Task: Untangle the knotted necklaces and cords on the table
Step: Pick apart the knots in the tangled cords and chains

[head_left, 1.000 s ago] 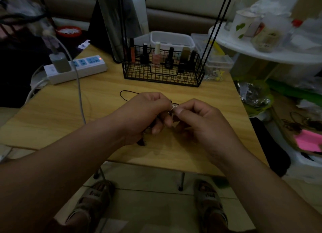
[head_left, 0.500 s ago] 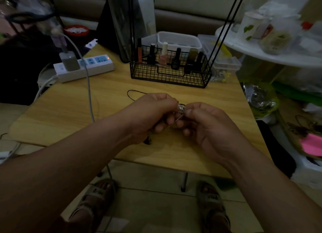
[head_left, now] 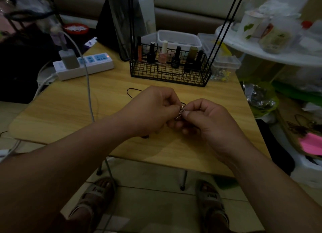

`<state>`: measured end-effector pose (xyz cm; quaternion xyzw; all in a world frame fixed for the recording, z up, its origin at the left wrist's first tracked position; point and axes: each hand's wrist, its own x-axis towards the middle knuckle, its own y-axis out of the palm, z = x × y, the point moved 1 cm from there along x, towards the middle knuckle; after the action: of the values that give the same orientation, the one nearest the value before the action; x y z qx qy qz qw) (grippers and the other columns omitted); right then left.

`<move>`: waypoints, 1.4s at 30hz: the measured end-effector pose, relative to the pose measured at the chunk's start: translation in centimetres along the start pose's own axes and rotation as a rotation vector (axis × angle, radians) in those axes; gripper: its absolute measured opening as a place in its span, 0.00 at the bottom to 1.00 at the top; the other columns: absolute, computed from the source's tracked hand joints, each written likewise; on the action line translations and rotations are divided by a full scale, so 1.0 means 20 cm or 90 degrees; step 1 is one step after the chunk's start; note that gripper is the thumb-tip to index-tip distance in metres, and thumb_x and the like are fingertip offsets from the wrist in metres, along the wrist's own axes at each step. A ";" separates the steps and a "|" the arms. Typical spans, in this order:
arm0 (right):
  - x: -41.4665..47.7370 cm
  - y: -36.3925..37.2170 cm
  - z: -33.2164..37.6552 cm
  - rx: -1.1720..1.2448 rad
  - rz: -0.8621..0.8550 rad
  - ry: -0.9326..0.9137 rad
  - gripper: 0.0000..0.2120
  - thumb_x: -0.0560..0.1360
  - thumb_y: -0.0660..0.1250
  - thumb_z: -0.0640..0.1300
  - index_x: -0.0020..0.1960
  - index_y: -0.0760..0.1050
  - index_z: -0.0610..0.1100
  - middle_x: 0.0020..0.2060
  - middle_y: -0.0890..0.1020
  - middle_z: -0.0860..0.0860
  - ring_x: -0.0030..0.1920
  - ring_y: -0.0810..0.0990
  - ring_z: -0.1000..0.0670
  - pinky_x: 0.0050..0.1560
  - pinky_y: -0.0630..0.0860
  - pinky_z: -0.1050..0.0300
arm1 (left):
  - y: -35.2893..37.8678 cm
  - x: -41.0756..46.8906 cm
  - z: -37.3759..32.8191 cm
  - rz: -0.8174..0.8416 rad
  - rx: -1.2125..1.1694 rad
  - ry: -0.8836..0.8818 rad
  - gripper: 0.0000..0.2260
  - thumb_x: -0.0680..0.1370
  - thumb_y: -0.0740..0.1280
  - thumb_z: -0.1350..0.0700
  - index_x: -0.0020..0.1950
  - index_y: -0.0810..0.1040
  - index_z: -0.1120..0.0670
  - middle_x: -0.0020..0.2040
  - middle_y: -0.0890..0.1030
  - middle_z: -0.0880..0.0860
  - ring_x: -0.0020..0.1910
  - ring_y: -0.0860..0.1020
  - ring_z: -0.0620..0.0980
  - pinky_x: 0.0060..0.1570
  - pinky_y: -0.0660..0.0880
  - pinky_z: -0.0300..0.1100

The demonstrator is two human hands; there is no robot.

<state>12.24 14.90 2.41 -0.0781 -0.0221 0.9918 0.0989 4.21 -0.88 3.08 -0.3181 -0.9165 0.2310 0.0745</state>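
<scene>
Over the middle of the wooden table [head_left: 69,111], my left hand [head_left: 153,111] and my right hand [head_left: 209,121] meet fingertip to fingertip. Both pinch a small silvery chain necklace [head_left: 180,113] bunched between thumbs and forefingers. A thin black cord [head_left: 132,91] loops out on the table from behind my left hand; a dark end [head_left: 145,137] pokes out under my left wrist. Most of the tangle is hidden by my fingers.
A black wire basket [head_left: 169,74] with several nail polish bottles stands behind my hands. A white power strip [head_left: 94,64] with a charger and grey cable [head_left: 88,93] lies at the back left. Clear plastic boxes [head_left: 224,62] sit at the back right, a cluttered white shelf [head_left: 261,55] beyond.
My hands stay joined on the chain; the fingers have shifted slightly. The hanging stretch of chain seen half a second ago is now bunched tighter between my fingertips.
</scene>
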 end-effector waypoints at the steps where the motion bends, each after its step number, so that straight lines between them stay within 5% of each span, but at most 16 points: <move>1: 0.00 0.00 0.00 -0.004 -0.011 -0.001 0.04 0.80 0.67 0.35 0.54 0.77 0.36 0.38 0.87 0.43 0.38 0.85 0.49 0.37 0.80 0.61 | 0.00 0.00 0.00 -0.005 -0.007 0.000 0.02 0.82 0.68 0.58 0.51 0.80 0.54 0.35 0.85 0.54 0.24 0.76 0.48 0.24 0.72 0.40; 23: 0.02 -0.02 0.00 -0.114 -0.052 -0.065 0.05 0.78 0.72 0.36 0.52 0.78 0.42 0.43 0.85 0.38 0.41 0.86 0.47 0.43 0.79 0.53 | 0.01 0.00 0.01 0.023 0.062 0.010 0.02 0.83 0.68 0.55 0.52 0.80 0.51 0.38 0.87 0.50 0.29 0.81 0.51 0.30 0.78 0.48; 28: 0.03 -0.01 -0.01 -0.177 -0.114 -0.106 0.05 0.78 0.73 0.40 0.50 0.78 0.45 0.38 0.85 0.46 0.39 0.85 0.51 0.40 0.80 0.56 | 0.03 0.00 0.01 -0.043 0.113 0.032 0.04 0.84 0.67 0.55 0.49 0.79 0.51 0.33 0.83 0.49 0.23 0.77 0.41 0.21 0.70 0.37; 34: 0.03 -0.01 0.00 -0.174 -0.099 -0.130 0.04 0.78 0.72 0.38 0.50 0.79 0.46 0.39 0.85 0.47 0.39 0.85 0.54 0.39 0.80 0.62 | 0.01 0.00 0.02 0.031 -0.071 -0.067 0.08 0.86 0.63 0.53 0.53 0.80 0.54 0.41 0.86 0.53 0.33 0.80 0.47 0.36 0.76 0.44; 42: 0.02 -0.02 -0.01 -0.276 -0.110 -0.179 0.04 0.78 0.73 0.45 0.49 0.82 0.55 0.43 0.86 0.58 0.44 0.85 0.58 0.44 0.82 0.61 | 0.01 0.02 0.03 0.074 -0.328 -0.155 0.10 0.86 0.62 0.57 0.52 0.81 0.58 0.39 0.81 0.53 0.32 0.75 0.46 0.30 0.72 0.37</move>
<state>11.98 15.48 2.21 0.0435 -0.2542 0.9528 0.1602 3.88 -0.81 2.53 -0.3485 -0.9274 0.0306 -0.1325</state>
